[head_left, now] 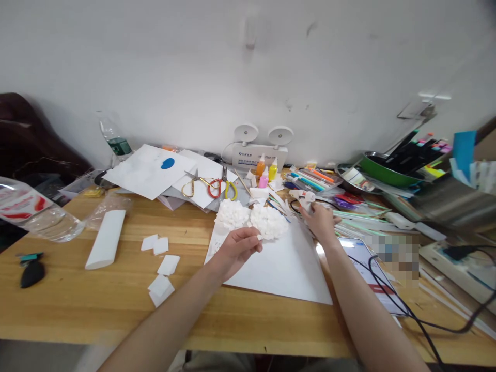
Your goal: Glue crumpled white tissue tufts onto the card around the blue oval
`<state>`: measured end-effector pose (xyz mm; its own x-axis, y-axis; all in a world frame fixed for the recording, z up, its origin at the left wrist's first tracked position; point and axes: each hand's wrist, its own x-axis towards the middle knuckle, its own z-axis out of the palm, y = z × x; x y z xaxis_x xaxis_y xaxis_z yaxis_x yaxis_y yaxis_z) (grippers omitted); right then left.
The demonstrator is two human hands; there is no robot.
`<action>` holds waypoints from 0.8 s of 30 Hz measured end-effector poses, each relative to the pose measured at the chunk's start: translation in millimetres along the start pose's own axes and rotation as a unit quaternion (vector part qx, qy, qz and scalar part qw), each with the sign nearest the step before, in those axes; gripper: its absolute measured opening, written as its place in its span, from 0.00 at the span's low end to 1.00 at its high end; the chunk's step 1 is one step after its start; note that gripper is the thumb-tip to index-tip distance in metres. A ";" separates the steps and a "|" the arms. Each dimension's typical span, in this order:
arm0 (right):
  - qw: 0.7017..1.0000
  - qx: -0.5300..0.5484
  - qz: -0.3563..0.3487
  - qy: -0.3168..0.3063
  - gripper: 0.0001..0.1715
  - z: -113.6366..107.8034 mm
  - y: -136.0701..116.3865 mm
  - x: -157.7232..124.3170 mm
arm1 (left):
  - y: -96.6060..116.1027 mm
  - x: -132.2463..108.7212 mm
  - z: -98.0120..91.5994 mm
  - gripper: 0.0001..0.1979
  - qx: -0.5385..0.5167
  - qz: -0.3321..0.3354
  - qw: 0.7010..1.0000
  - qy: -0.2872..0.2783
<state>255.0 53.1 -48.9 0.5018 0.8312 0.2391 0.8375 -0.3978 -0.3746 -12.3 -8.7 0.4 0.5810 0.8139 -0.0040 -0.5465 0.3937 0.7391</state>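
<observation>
My left hand (237,249) is closed in a pinch on a small white scrap, just in front of two fluffy white paper clumps (251,219) that rest on a white sheet (282,271). My right hand (320,219) is closed around a white glue tube (303,195) at the sheet's far right corner. Both forearms reach in from the near table edge.
Small white paper squares (163,274) and a white foam strip (105,238) lie at left on the wooden table (77,305). Scissors (211,186), small paint bottles (266,173), pens (313,178), a phone (368,274) with a black cable, and a plastic bottle (34,212) surround the sheet.
</observation>
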 end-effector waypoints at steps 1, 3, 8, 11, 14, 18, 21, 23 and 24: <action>1.000 0.001 -0.005 0.007 0.21 1.0 -0.4 0.8 | 0.2 0.0 -0.1 0.06 0.004 0.002 1.000 0.000; 1.000 0.007 -0.012 0.023 0.20 -0.2 0.2 2.3 | 0.6 0.1 -0.5 0.06 0.009 0.008 1.000 0.003; 0.995 0.073 -0.015 0.068 0.23 -20.1 5.6 4.3 | 0.4 1.1 -2.0 0.06 0.011 0.034 0.999 0.026; 0.985 0.157 -0.010 0.071 0.26 -34.4 6.5 -1.5 | -1.2 2.2 -2.7 0.06 0.042 0.054 0.997 0.046; 0.934 0.349 0.007 0.069 0.23 -44.1 2.3 -15.5 | -3.3 3.5 -3.4 0.06 0.109 0.092 0.986 0.082; 0.844 0.535 -0.008 -0.044 0.14 -50.0 -7.2 -38.0 | -4.3 5.1 -4.9 0.03 0.220 0.162 0.954 0.126; 0.765 0.623 -0.086 -0.140 0.07 -50.7 -12.4 -51.0 | -3.6 6.2 -6.9 0.02 0.256 0.205 0.935 0.134; 0.724 0.654 -0.113 -0.187 0.06 -50.0 -14.3 -58.3 | -3.2 6.6 -8.4 0.01 0.266 0.226 0.927 0.140; 0.707 0.666 -0.119 -0.207 0.06 -49.5 -15.0 -61.9 | -3.1 6.5 -9.0 0.00 0.270 0.235 0.923 0.144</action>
<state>222.0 -11.6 -13.7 0.0439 0.9652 0.2579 -0.1969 0.2615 -0.9449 -12.3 -0.8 -7.9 0.1294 0.9511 0.2805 -0.2714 -0.2381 0.9325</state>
